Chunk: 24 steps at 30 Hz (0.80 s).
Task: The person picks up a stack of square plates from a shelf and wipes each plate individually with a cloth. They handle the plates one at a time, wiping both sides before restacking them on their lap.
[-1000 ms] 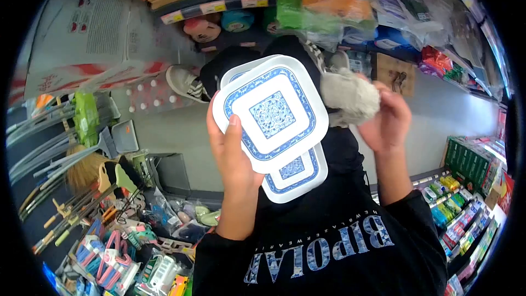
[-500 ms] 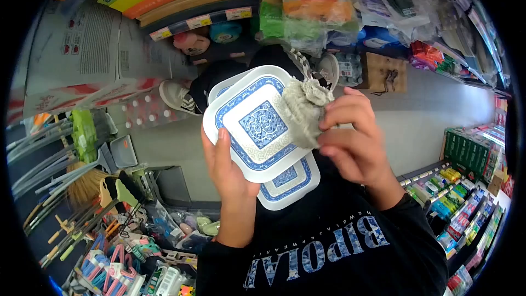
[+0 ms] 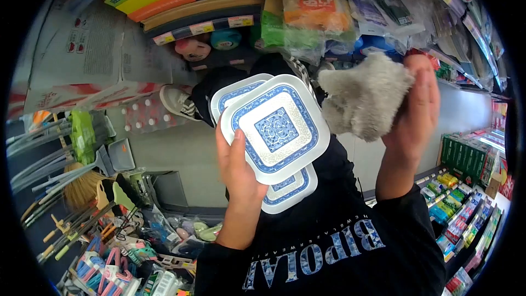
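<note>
My left hand [image 3: 241, 170] grips a square white plate [image 3: 276, 129] with a blue patterned border and centre, its thumb on the rim. A second similar plate [image 3: 226, 96] shows behind its upper left edge, and another plate [image 3: 296, 189] lies below it near my lap. My right hand [image 3: 417, 104] holds a fluffy grey cloth [image 3: 366, 96], raised to the right of the plate and apart from it. Most of the right fingers' grip is behind the cloth.
Bagged goods [image 3: 318, 11] fill the shelf ahead. Large cartons [image 3: 82, 49] and bottles [image 3: 147, 114] stand at the left, above brooms and mops [image 3: 82, 186]. Small packaged goods [image 3: 455, 208] line a shelf at the lower right. A cardboard box is partly hidden by the cloth.
My right hand and the cloth were over the plate's right side half a second ago and have moved away to the right. The held plate has shifted slightly right.
</note>
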Each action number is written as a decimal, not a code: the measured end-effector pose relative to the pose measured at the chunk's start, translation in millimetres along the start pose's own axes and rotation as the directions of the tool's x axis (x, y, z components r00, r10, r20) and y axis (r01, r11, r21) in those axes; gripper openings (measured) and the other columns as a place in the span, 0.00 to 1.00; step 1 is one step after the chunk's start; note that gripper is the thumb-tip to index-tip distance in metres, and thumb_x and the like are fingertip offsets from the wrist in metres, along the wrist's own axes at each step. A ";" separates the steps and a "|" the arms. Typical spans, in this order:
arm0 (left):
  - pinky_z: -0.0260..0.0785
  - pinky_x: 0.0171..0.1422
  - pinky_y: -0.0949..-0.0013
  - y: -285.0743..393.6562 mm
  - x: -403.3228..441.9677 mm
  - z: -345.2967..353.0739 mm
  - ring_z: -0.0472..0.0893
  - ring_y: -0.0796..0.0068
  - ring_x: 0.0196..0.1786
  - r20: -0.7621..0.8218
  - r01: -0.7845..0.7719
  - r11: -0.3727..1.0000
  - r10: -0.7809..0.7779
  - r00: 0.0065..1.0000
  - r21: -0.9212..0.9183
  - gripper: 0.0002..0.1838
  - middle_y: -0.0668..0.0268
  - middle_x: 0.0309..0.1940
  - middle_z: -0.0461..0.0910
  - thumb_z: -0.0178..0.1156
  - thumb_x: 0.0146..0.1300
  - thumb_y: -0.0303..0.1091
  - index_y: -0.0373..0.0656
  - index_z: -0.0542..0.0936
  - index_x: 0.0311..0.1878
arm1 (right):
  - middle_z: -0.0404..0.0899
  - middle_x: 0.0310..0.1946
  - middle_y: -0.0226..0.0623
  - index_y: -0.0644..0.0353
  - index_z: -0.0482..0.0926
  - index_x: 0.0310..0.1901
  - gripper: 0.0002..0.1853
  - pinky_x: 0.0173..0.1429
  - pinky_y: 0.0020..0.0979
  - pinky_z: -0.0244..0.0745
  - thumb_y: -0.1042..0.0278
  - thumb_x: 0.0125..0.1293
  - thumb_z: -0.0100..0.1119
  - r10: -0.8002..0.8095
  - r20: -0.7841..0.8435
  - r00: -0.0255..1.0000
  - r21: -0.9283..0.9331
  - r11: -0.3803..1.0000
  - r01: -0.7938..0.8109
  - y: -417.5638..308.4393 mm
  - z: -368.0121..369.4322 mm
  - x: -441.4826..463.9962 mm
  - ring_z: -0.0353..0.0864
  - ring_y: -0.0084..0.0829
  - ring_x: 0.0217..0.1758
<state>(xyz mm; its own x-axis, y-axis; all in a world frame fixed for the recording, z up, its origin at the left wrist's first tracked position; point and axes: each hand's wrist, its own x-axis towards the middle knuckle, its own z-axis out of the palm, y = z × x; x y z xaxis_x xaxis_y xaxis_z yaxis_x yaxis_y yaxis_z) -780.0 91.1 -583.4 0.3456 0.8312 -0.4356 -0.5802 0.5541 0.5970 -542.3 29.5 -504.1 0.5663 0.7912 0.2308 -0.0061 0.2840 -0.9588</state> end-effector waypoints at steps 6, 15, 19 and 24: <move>0.75 0.70 0.55 -2.1 2.3 12.2 0.78 0.59 0.68 -0.069 0.057 0.998 -0.054 0.996 0.038 0.27 0.52 0.69 0.71 0.45 0.79 0.27 0.44 0.58 0.79 | 0.73 0.52 0.43 0.59 0.67 0.53 0.15 0.64 0.41 0.70 0.54 0.83 0.40 -0.129 0.133 0.983 0.497 0.867 0.047 -15.9 5.7 5.3 0.75 0.38 0.56; 0.73 0.72 0.53 -1.1 5.8 11.3 0.76 0.57 0.69 -0.012 -0.052 0.995 0.051 0.999 -0.089 0.27 0.50 0.70 0.70 0.45 0.80 0.32 0.41 0.57 0.78 | 0.77 0.42 0.28 0.63 0.74 0.49 0.08 0.50 0.21 0.67 0.66 0.79 0.54 0.335 0.012 0.942 -0.312 0.896 -0.314 46.6 -18.8 -24.0 0.72 0.17 0.46; 0.72 0.73 0.51 1.5 7.1 7.5 0.76 0.54 0.70 0.054 -0.131 0.988 0.136 0.989 -0.080 0.27 0.48 0.70 0.69 0.46 0.80 0.34 0.40 0.56 0.78 | 0.77 0.57 0.35 0.63 0.71 0.65 0.21 0.59 0.25 0.74 0.71 0.74 0.61 0.441 0.071 0.895 -0.255 0.875 -0.411 47.4 -3.4 -41.1 0.75 0.24 0.61; 0.69 0.74 0.51 -0.3 3.8 15.5 0.75 0.53 0.70 0.058 -0.156 0.986 0.154 0.986 0.049 0.29 0.47 0.70 0.68 0.47 0.79 0.35 0.39 0.55 0.78 | 0.66 0.74 0.54 0.66 0.63 0.75 0.39 0.78 0.41 0.61 0.67 0.65 0.68 0.266 0.467 0.843 -0.616 0.782 0.094 41.3 -6.7 -28.7 0.69 0.48 0.75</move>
<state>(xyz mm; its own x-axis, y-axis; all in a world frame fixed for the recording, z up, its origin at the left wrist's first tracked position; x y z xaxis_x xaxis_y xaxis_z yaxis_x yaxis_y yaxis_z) -767.1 94.8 -574.8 0.2948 0.9077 -0.2987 -0.5901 0.4188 0.6902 -553.3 14.9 -551.4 0.0908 0.9957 0.0166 0.5558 -0.0368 -0.8305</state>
